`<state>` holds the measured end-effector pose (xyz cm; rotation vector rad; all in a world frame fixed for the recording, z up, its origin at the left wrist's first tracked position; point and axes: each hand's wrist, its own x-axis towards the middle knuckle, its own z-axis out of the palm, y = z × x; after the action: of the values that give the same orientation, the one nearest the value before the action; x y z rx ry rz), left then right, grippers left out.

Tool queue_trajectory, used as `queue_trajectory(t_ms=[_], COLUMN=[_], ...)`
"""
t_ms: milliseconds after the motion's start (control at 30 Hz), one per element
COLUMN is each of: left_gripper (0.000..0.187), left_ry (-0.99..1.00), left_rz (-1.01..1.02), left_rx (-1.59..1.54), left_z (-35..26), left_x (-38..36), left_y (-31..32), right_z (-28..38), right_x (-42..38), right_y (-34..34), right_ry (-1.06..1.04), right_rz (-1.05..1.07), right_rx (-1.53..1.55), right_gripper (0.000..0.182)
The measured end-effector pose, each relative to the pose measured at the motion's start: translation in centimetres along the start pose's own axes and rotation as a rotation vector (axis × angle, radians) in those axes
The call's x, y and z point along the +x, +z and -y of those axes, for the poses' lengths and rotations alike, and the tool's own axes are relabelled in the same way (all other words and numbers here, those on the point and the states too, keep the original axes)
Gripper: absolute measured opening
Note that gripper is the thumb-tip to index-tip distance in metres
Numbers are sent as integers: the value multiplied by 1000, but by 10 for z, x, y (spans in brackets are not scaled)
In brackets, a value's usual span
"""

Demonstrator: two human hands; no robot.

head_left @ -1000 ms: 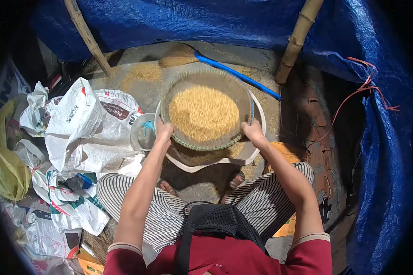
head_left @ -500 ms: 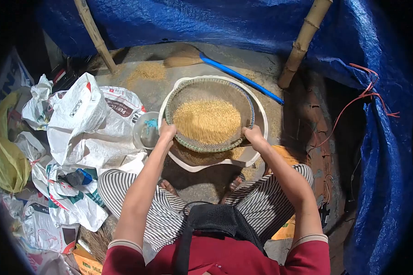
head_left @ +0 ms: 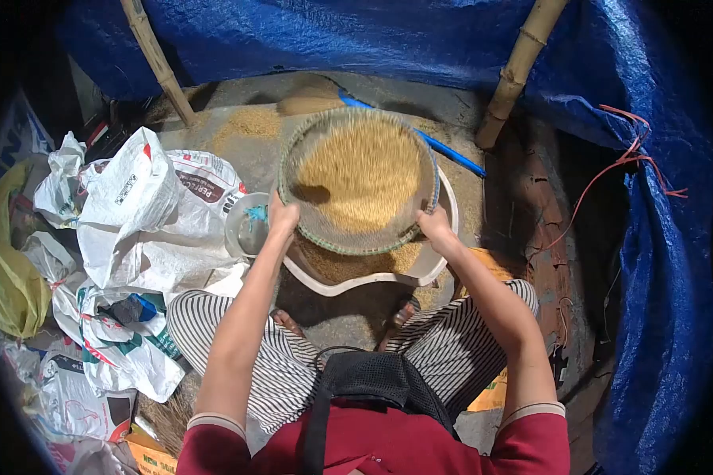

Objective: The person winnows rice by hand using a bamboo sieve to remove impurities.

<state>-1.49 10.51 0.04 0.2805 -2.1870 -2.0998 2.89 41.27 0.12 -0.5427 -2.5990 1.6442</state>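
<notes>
"Where do we have the woven basket (head_left: 318, 233)?"

"We hold it up over the white basin (head_left: 449, 207), its near rim above the grain (head_left: 404, 257) in there, and its far edge reaching past the basin's far side."

"And our fingers?"

"Our left hand (head_left: 284, 217) has them closed on the basket's left rim, thumb on top. Our right hand (head_left: 436, 225) grips the right rim the same way, closed round it."

"What do we carry in it?"

"A broad heap of golden grain (head_left: 363, 178), blurred and streaky, with a dark shadow on its left part. We can't tell whether any of it is off the weave."

"What lies around us?"

"Just left of the basin we have a small bowl (head_left: 234, 235) with something blue (head_left: 257, 213) in it; we can't tell what. Beyond that, white sacks (head_left: 127, 210) are bunched on the floor (head_left: 214, 142)."

"And ahead?"

"A broom (head_left: 455, 155) with a blue handle lies on the floor behind the basket, partly hidden by it. Some scattered grain (head_left: 253, 124) lies near its bristles, and a blue tarp (head_left: 333, 39) hangs behind, with a bamboo pole (head_left: 517, 71) slanting in front."
</notes>
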Motion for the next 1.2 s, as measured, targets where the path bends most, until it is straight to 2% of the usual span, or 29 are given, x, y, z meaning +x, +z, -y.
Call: queue_trajectory(t_ms=[67, 100, 167, 200, 300, 367, 400, 467, 567, 600, 633, 667, 700, 767, 833, 867, 900, 933, 967, 1033, 1100, 1133, 1200], left_gripper=[47, 47, 47, 47, 46, 46, 46, 49, 52, 52, 57, 61, 61, 65, 66, 59, 53, 53, 53, 53, 53, 53, 53], left_ry=[-151, -151, -261, -264, -166, 176, 176, 290, 241, 243, 148, 52, 50, -194, -212, -104, 7, 7, 71, 132, 299, 297, 112], left_rz=[18, 18, 29, 30, 1, -54, -56, -86, -72, -73, -74, -76, -78, -5, -57, -61, -61, -54, -83, -115, -92, -96, -47], left_rx=[68, 70, 108, 108, 67, 142, 142, 23, 94, 91, 128, 169, 173, 191, 189, 168, 146, 147, 129, 110, -18, -17, 151], left_z=[31, 32, 35, 30, -6, -23, -38, -61, -21, -9, 2, 12, 17, 26, 21, 19, 3, -17, -38, -45, -36, -31, -20], left_x=[6, 6, 2, -1, -11, -17, -24, -36, -13, -10, -8, -6, -6, -2, -5, -8, -13, -18, -22, -19, -5, -2, 2], left_y=[-3, -4, -4, -3, 0, -1, -1, 3, 0, 4, 6, 6, 4, 4, 5, 5, 5, 5, 4, 3, -2, -1, 2], right_z=[2, 0, -4, 0, 10, -2, -2, -1, -7, -3, -2, -3, -1, 7, 6, 5, 6, 9, 13, 23, 25, 28, 23], right_x=[-12, -11, -11, -14, -18, -16, -17, -19, 0, 2, 1, -2, -8, -15, -15, -16, -15, -15, -16, -17, -13, -12, -9], right_y=[-1, -2, -4, -5, -6, 1, 4, 8, 1, -3, -4, -2, 0, -5, -8, -7, -7, -7, -7, -6, -6, -7, -8], right_ry=[112, 112, 293, 296, 207, -76, -78, -258, -293, -64, -67, 26, 121, 186, 255, 261, 100, -61, -58, -446, -476, -440, -407], right_rz=[42, 42, 128, 128, 106, -117, -115, -259, -188, -66, -64, -62, -59, 3, 85, 84, -14, -114, -119, -338, -329, -292, -254], right_rx=[-36, -34, 28, 26, 25, 55, 54, 120, 1, -23, -25, -66, -105, -81, -24, -22, -43, -65, -63, -30, -24, -22, -17], right_gripper=[25, 25, 30, 30, 34, 32, 32, 37, 35, 40, 40, 39, 38, 37, 38, 38, 36, 33, 33, 32, 31, 36, 41])
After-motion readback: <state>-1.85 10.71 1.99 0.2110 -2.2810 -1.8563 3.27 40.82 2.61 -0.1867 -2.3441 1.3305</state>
